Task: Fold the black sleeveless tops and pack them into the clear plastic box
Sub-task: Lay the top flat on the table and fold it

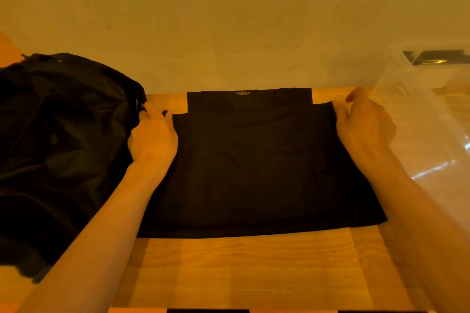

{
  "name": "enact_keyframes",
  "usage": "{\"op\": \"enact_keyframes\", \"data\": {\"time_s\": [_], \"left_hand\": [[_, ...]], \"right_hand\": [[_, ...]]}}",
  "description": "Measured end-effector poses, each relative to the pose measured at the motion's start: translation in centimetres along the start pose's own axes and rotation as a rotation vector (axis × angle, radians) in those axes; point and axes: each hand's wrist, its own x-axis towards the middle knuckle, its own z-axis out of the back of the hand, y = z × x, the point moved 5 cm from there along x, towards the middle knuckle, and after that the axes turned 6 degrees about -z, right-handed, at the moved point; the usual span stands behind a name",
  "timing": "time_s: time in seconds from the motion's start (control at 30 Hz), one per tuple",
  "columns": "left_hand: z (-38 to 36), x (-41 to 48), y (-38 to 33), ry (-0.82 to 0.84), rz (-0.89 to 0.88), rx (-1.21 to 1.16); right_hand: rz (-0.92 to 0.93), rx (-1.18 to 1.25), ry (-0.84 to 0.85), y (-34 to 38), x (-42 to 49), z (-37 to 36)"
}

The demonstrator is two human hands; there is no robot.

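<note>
A black sleeveless top (254,165) lies flat on the wooden table (241,269), its lower half folded up over the upper part, a small white label showing at the far edge. My left hand (153,138) pinches the folded layer's far left corner. At the far right corner, my right hand (362,121) pinches the cloth with thumb and fingers. A heap of black tops (56,149) is piled at the left, touching my left hand. The clear plastic box (429,114) stands at the right, with a dark item seen through its far wall.
A plain wall rises right behind the table's far edge. Bare wood shows in front of the folded top, down to the near edge. The box's wall stands close to my right forearm.
</note>
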Motion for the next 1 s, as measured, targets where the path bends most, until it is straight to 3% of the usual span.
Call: {"op": "enact_keyframes", "data": {"time_s": [0.07, 0.13, 0.23, 0.33, 0.5, 0.87, 0.93, 1.0], "left_hand": [[1.5, -2.4, -1.4, -0.059, -0.053, 0.065], [2.9, -5.9, -4.0, -0.082, -0.186, 0.072], [0.9, -10.4, -6.5, 0.177, -0.378, 0.078], [-1.3, -11.5, -3.7, 0.304, -0.323, 0.136], [-0.6, -12.3, 0.3, 0.307, -0.335, 0.167], [1.4, -18.7, 1.2, 0.342, -0.320, 0.091], [2.1, -20.0, 0.8, 0.367, -0.309, 0.070], [3.1, -20.1, 0.3, 0.296, -0.324, 0.036]], "right_hand": [[0.113, -0.102, -0.096, 1.4, -2.4, 1.6], [0.286, -0.105, 0.002, 4.1, -6.1, 1.4], [0.510, -0.209, 0.246, 6.2, -10.6, -2.1], [0.409, -0.332, 0.323, 3.2, -10.5, -3.4], [0.292, -0.328, 0.392, -2.0, -8.8, -1.9], [0.291, -0.442, 0.400, -5.1, -13.3, 1.4], [0.277, -0.510, 0.355, -3.9, -14.8, 2.6], [0.353, -0.411, 0.295, -0.4, -16.0, 3.2]]}}
